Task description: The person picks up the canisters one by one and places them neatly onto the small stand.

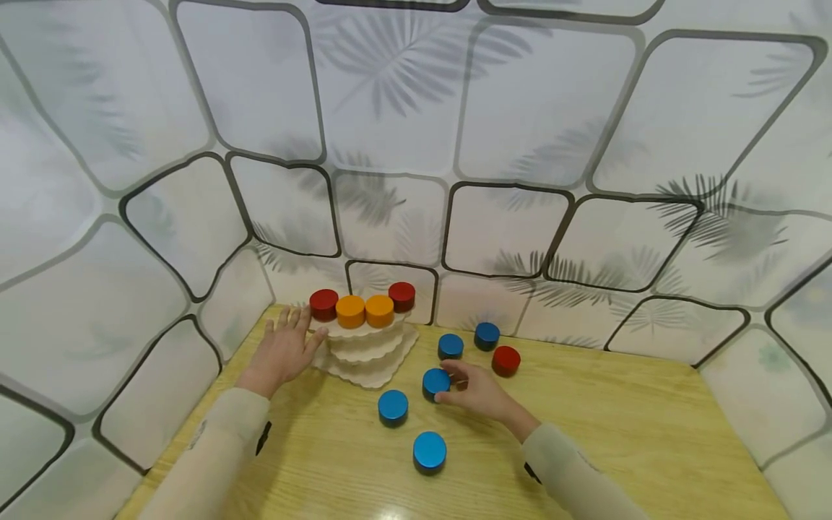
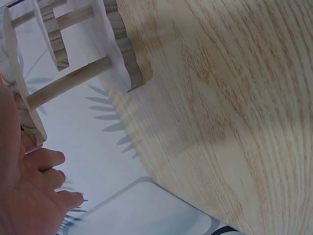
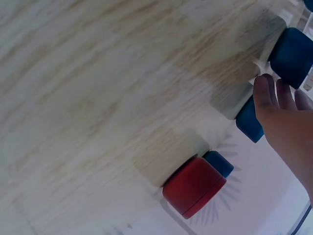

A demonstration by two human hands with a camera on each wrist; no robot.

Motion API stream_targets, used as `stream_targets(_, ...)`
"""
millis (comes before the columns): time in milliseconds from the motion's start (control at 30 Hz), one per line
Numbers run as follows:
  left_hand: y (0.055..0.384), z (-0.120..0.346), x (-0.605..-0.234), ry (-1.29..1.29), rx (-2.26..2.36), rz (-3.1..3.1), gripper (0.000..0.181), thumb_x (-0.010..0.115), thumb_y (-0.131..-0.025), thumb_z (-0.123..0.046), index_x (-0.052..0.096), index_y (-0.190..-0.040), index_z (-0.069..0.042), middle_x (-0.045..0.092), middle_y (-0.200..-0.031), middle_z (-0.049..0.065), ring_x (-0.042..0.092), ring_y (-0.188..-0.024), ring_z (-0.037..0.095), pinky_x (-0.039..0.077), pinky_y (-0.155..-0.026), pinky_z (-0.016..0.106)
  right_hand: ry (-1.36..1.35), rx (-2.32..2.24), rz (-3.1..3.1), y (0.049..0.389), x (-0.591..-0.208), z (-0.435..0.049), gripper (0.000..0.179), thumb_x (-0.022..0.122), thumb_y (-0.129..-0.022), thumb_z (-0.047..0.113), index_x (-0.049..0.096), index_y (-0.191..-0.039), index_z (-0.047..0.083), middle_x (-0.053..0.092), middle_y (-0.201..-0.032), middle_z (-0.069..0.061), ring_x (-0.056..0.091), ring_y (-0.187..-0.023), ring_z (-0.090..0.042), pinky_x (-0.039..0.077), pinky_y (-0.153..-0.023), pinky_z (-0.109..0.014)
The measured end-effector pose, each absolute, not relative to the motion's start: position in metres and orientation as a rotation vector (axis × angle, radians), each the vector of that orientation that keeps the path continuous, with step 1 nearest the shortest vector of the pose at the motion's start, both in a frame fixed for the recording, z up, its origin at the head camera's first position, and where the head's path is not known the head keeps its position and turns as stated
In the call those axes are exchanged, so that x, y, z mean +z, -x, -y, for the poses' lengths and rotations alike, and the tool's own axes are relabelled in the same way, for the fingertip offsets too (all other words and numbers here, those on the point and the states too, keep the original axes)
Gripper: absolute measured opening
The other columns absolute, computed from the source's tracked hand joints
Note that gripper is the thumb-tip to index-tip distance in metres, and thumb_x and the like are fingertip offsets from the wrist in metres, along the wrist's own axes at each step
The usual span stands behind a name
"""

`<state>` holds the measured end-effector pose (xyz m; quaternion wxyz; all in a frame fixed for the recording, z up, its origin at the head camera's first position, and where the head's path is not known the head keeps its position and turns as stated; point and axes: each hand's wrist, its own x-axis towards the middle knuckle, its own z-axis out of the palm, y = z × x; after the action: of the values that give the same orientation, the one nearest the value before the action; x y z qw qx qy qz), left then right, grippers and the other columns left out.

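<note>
A pale wooden tiered stand with scalloped shelves stands at the back left. My left hand is at the left end of its top shelf, thumb in front and forefinger behind; in the left wrist view that hand has its other fingers loosely bent. Two red tins and two orange tins sit in a row on the top shelf. Right of the stand, my right hand has thumb and fingers round the side of a blue tin. The right wrist view shows fingertips against that tin.
Two blue tins and a red tin stand by the back wall, beyond the right hand. Nearer the front are two more blue tins. Patterned wall sheeting bounds the wooden table behind and at both sides.
</note>
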<state>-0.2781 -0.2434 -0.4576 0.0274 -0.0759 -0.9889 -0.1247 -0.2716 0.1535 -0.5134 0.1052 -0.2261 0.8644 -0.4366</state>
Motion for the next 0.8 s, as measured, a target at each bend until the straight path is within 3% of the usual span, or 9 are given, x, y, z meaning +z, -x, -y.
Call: stream_targets(800,0.2761,0.2435,-0.4564,0.234,-0.401,3.047,0.081,0.026,-0.114,-0.055,0.021,-0.165,0.008,0.024,-0.168,0.035,0.016,-0.158,0.057,0.016,-0.123,0.076,0.578,-1.265,-2.582,0.2720,-0.5201,-0.1470,0.061,0.085,-0.091,0.022,0.061,-0.143,0.000,0.070,-0.134,-0.013,0.067,-0.117,-0.027,0.056,-0.105,-0.049)
